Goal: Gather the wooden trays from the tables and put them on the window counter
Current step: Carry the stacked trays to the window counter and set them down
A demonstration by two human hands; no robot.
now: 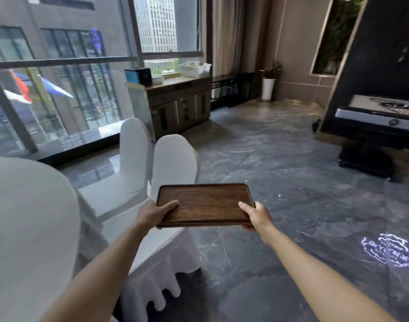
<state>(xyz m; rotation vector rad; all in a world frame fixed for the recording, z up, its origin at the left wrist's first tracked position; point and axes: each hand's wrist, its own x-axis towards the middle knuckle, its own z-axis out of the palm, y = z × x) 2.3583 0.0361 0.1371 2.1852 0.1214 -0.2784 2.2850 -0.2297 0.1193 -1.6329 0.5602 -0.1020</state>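
I hold a dark wooden tray (204, 203) level in front of me, above the floor and the edge of a covered chair. It looks like more than one tray stacked, judging by the layered front edge. My left hand (152, 213) grips its near left corner, thumb on top. My right hand (256, 214) grips the near right corner the same way. The window counter (175, 81) stands farther ahead by the window, on top of a dark wooden cabinet.
White-covered chairs (173, 163) stand just ahead to the left, beside a white-clothed table (24, 217). On the counter sit a dark box (139, 75) and a white bin (195, 68). A black table (375, 117) stands at right, a potted plant (268, 82) in the corner. Grey marble floor lies between.
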